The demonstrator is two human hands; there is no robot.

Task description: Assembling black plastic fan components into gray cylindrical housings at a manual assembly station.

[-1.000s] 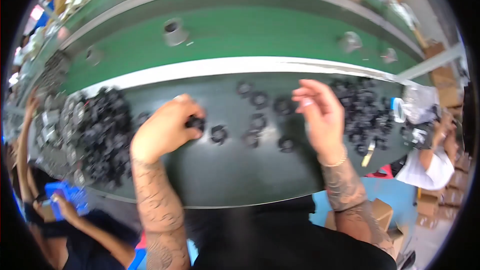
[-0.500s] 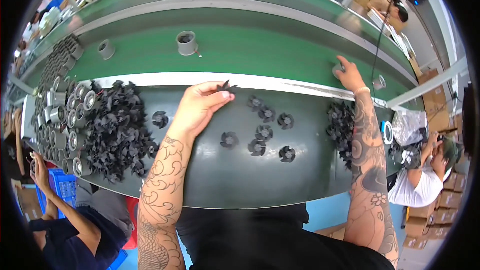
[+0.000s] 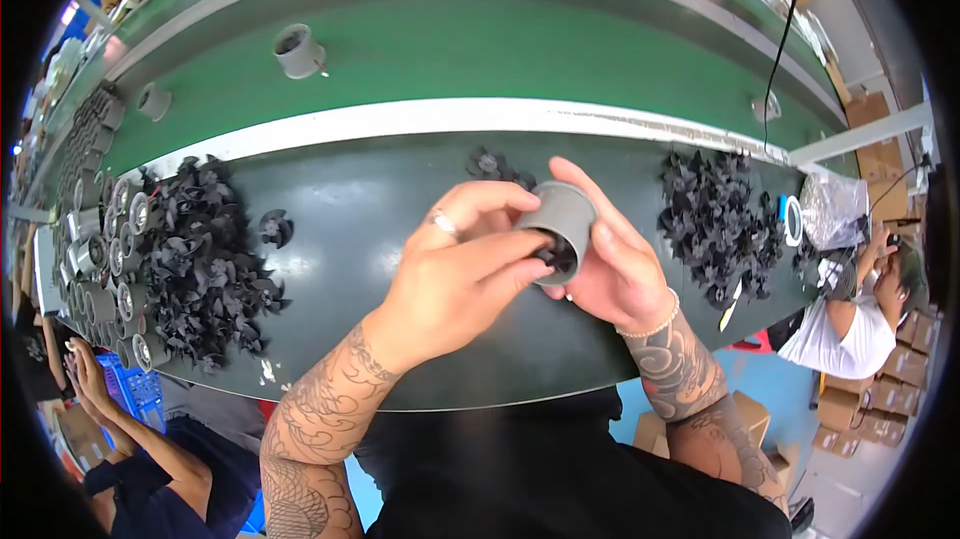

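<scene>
My right hand is wrapped round a grey cylindrical fan housing, held tilted above the middle of the dark worktop with its open end toward my left hand. My left hand has its fingers at that opening, thumb and fingertips pinching a black fan impeller that sits partly inside the housing. The fingers and the rim hide much of the impeller. Just beyond my hands, a few loose black impellers lie on the worktop, partly covered. Another single impeller rests farther left.
A heap of black impellers and many grey housings crowd the left side. A second impeller heap lies at right. Beyond a white rail, the green belt carries several housings. Co-workers sit on both sides.
My right hand has come back from the green belt to the middle with a grey housing. My left hand has brought the impeller rightward to its opening. The whole view has shifted.
</scene>
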